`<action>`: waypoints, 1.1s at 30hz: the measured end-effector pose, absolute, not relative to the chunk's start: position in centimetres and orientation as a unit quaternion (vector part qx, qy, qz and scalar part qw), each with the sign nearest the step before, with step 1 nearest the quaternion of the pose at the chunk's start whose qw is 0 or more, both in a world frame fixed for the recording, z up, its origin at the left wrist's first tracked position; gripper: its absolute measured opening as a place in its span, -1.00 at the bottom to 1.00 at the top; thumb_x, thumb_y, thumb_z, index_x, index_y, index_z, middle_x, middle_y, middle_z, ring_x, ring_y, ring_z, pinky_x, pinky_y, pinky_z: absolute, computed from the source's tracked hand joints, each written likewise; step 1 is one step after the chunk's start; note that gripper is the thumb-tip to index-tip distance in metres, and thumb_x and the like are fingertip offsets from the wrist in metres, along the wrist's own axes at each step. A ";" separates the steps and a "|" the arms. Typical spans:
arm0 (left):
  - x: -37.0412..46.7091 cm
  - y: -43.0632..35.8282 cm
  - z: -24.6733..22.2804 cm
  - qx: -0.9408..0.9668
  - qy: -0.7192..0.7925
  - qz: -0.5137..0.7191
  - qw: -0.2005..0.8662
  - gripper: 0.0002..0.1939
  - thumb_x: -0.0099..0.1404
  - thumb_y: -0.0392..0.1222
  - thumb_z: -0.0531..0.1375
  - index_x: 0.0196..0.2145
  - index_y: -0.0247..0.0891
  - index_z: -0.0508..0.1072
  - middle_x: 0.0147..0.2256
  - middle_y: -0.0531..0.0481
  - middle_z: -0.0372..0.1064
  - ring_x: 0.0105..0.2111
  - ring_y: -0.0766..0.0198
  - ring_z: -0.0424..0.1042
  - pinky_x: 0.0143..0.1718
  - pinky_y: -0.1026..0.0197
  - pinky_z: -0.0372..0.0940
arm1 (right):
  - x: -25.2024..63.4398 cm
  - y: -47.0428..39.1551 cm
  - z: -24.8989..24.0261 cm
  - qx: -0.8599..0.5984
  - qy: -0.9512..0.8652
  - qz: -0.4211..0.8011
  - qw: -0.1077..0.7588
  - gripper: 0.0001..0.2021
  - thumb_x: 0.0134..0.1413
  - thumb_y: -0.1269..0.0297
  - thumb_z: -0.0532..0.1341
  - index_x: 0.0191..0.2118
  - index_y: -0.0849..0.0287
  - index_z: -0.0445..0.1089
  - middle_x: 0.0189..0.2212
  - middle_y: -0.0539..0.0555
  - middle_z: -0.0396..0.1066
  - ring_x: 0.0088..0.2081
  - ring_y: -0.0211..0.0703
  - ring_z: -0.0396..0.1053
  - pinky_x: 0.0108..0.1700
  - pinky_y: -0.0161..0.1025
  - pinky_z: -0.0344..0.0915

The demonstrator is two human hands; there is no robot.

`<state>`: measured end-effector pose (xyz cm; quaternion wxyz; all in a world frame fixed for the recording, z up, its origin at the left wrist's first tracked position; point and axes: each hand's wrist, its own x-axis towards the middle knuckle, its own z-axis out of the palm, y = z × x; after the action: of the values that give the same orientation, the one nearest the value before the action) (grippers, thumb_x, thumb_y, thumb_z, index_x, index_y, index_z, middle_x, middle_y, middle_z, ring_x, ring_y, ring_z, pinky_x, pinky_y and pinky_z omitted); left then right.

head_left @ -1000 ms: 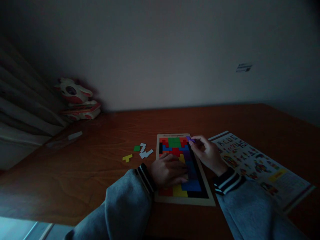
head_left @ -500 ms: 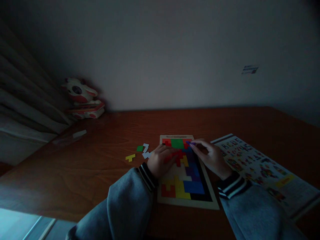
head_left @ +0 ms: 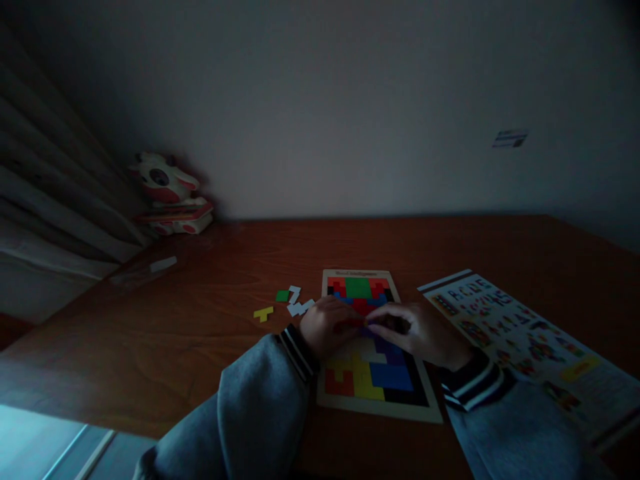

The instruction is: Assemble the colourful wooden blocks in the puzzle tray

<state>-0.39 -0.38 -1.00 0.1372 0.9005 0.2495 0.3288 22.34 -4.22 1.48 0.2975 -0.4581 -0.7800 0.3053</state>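
Observation:
A wooden puzzle board [head_left: 327, 399] filled with coloured block-shaped pieces lies on the table in front of me. My left hand [head_left: 327, 325] rests over its left middle, fingers closed about a red puzzle piece [head_left: 351, 323]. From the right, my right hand [head_left: 417, 330] reaches over the board, thumb and index finger pinched at a small yellow puzzle piece [head_left: 367, 322], next to the left fingertips. Most of both pieces is hidden by the fingers. A green piece [head_left: 357, 288] sits at the top of the board and a blue piece [head_left: 391, 377] near the bottom.
Left of the board lie a yellow piece [head_left: 263, 314], a green square [head_left: 283, 295] and white pieces [head_left: 300, 308]. A printed sheet [head_left: 525, 340] lies on the right. A cow-shaped toy [head_left: 173, 193] stands at the back left, against the wall [head_left: 350, 113].
My right hand has moved from the board's upper right edge, where it held a purple piece, toward its middle. That piece no longer shows in its fingers. My left fingers have curled in.

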 end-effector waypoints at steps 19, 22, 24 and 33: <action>-0.4 -1.0 -0.2 0.886 0.303 0.336 0.105 -0.68 0.20 -0.43 0.15 -0.14 -0.18 0.55 -0.15 -0.08 0.49 -0.18 0.16 0.42 -0.11 0.07 0.35 | 21.8 -3.6 -1.3 -0.465 -0.807 0.199 0.306 -0.82 0.14 0.23 0.30 -0.13 0.08 0.44 -0.16 0.08 0.39 -0.08 -0.07 0.40 0.01 -0.11 0.36; -0.4 -1.0 -0.3 0.886 0.309 0.330 0.105 -0.68 0.19 -0.44 0.16 -0.15 -0.18 0.55 -0.15 -0.08 0.48 -0.17 0.15 0.41 -0.12 0.08 0.35 | 21.6 -3.6 -1.4 -0.468 -0.807 0.195 0.303 -0.82 0.14 0.23 0.29 -0.13 0.08 0.45 -0.17 0.08 0.39 -0.07 -0.07 0.39 0.01 -0.10 0.36; -0.4 -1.0 -0.4 0.886 0.310 0.328 0.106 -0.68 0.20 -0.43 0.15 -0.15 -0.19 0.55 -0.14 -0.08 0.48 -0.17 0.15 0.41 -0.12 0.07 0.35 | 21.6 -3.5 -1.5 -0.467 -0.808 0.194 0.303 -0.84 0.15 0.24 0.29 -0.14 0.08 0.45 -0.17 0.08 0.39 -0.07 -0.06 0.39 0.01 -0.10 0.35; -0.5 -0.9 -0.3 0.886 0.303 0.333 0.110 -0.69 0.20 -0.42 0.13 -0.15 -0.20 0.54 -0.14 -0.10 0.49 -0.17 0.14 0.42 -0.11 0.06 0.35 | 21.9 -3.3 -0.7 -0.456 -0.787 0.214 0.355 -0.84 0.30 0.24 0.11 -0.17 0.08 0.44 -0.22 0.08 0.43 -0.15 -0.11 0.42 -0.10 -0.16 0.36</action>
<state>-0.47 -0.89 -0.27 0.1096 0.8861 0.3035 0.3327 21.87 -3.29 -0.65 0.3552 -0.4560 -0.7874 0.2140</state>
